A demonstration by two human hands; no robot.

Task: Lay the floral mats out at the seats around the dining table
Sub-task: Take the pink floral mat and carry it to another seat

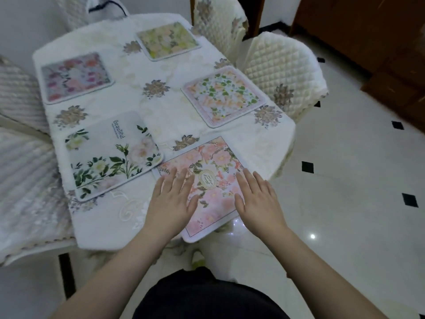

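Both hands lie flat on the pink mat [213,187] at the near end of the counter [161,104]. The left hand [171,202] has its fingers [170,180] straight and slightly spread, resting on the mat's left part; its heel is over the cloth beside the mat. The right hand [257,200] is likewise released, fingers straight and a little apart, palm down on the mat's right edge, grasping nothing. The pink mat sits askew, its near corner hanging past the counter's edge.

Four more mats lie on the cloth: the white mat [112,155] with green leaves at near left, its corner touching or just overlapping the pink mat; the rose mat [76,78] at far left; the yellow mat [167,40] at the far end; the green-leaf mat [224,96] at right. Quilted chairs [282,70] stand on the right side, another chair [20,93] on the left.
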